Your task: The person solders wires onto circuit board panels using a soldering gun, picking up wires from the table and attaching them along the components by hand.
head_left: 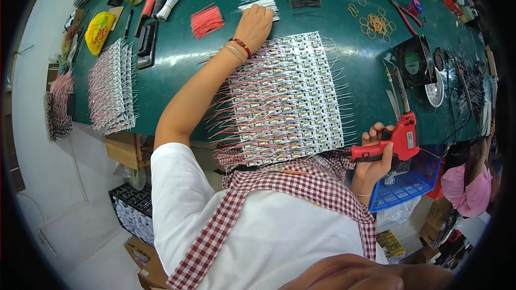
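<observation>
Panel (pixel 317 96): head view; white rectangular circuit-board sheet with rows of red and white wires, at near edge of green table (pixel 172 70).
Left hand (pixel 259 20): just beyond panel; fingers bunched at thin white wire bundle (pixel 270 3), grip cannot be told.
Right hand (pixel 374 156): right of panel; fingers clamped on handle of red plastic soldering gun (pixel 411 137).
Burn risk: gun tip, if hot, could scorch wires if swung panelward.
Snag risk: beaded bracelet (pixel 245 48) could catch panel wires if arm withdraws low.
Writing: red lettering on yellow plastic bag (pixel 99 33), left of panel; gun label too small to read.
</observation>
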A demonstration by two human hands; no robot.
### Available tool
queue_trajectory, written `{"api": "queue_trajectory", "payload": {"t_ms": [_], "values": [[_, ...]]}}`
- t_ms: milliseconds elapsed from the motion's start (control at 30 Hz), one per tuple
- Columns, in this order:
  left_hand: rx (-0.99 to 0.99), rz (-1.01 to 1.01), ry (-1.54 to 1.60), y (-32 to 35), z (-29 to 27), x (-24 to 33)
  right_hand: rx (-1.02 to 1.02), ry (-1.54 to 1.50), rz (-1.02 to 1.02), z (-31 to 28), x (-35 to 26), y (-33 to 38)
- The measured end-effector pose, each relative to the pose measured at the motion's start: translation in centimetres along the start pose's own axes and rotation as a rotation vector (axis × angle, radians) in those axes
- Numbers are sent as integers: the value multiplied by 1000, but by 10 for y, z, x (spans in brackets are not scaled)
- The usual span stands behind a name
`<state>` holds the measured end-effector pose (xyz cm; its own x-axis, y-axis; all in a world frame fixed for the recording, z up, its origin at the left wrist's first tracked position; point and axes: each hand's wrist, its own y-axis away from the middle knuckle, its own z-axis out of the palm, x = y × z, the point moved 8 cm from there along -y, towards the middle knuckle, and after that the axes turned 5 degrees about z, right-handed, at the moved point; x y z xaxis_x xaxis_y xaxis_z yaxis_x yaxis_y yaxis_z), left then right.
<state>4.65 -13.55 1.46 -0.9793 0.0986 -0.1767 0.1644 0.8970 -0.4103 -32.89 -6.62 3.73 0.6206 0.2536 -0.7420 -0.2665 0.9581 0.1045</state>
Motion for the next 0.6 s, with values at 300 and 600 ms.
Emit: {"api": "queue_trajectory", "payload": {"t_ms": [300, 600], "values": [[162, -46, 246, 2, -9, -22, -7, -35, -27, 3, -6, -6], [147, -614, 1318, -3, -11, -21, 4, -42, -32, 0, -10, -15]]}}
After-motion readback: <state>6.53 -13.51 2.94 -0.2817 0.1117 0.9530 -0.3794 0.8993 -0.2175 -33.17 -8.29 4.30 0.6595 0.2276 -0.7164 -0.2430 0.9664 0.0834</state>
